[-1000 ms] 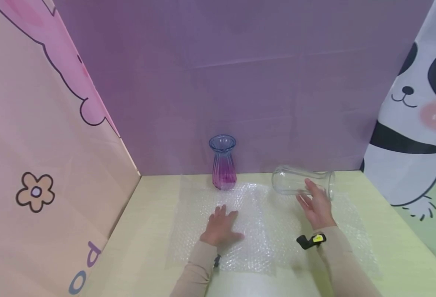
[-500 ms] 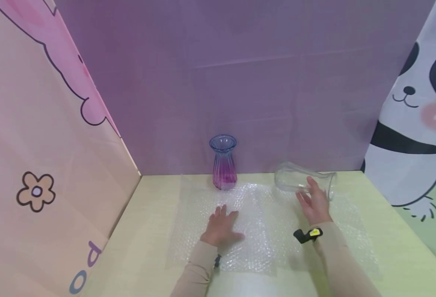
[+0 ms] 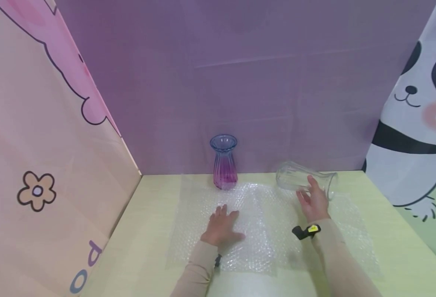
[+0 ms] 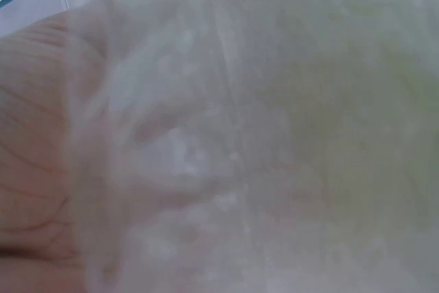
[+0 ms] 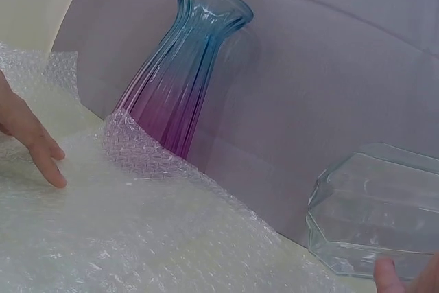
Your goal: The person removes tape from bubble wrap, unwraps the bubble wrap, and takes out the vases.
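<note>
With its base to the left and rim to the right, a clear glass vase [image 3: 290, 178] lies on its side in my right hand [image 3: 316, 206], which grips it near the neck. Its faceted glass body [image 5: 377, 204] shows in the right wrist view. My left hand [image 3: 219, 227] rests with spread fingers on a sheet of bubble wrap [image 3: 188, 235]. Blurred bubble wrap [image 4: 274, 128] fills most of the left wrist view beside the palm. Behind the wrap's far edge stands a ribbed glass vase [image 3: 224, 165], blue at the top and pink-purple below.
Bubble wrap spreads over the middle of the pale table [image 3: 128, 247]. A purple backdrop [image 3: 247, 90] rises along the table's back edge. Printed panels stand at both sides, with a panda [image 3: 403, 173] on the right and a flower [image 3: 36, 191] on the left.
The clear vase has shifted slightly right and away, and its base end has risen a little. My right hand moved along with it. The left hand has stayed in place.
</note>
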Demonstrator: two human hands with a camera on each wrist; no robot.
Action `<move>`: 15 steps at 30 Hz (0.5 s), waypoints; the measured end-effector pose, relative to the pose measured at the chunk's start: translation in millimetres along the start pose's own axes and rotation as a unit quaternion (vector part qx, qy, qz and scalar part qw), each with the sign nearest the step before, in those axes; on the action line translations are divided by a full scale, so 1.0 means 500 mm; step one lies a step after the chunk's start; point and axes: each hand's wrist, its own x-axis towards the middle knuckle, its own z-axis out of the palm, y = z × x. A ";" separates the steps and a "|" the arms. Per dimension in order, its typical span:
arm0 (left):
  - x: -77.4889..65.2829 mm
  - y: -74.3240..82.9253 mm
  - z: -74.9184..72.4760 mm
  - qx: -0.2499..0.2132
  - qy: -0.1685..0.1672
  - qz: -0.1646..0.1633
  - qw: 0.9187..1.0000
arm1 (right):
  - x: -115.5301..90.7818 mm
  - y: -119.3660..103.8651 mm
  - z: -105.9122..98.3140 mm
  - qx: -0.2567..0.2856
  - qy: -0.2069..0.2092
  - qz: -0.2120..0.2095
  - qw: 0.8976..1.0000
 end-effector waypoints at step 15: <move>-0.003 0.000 -0.002 -0.009 -0.003 0.001 1.000 | 0.013 0.011 0.005 0.010 0.016 -0.020 1.000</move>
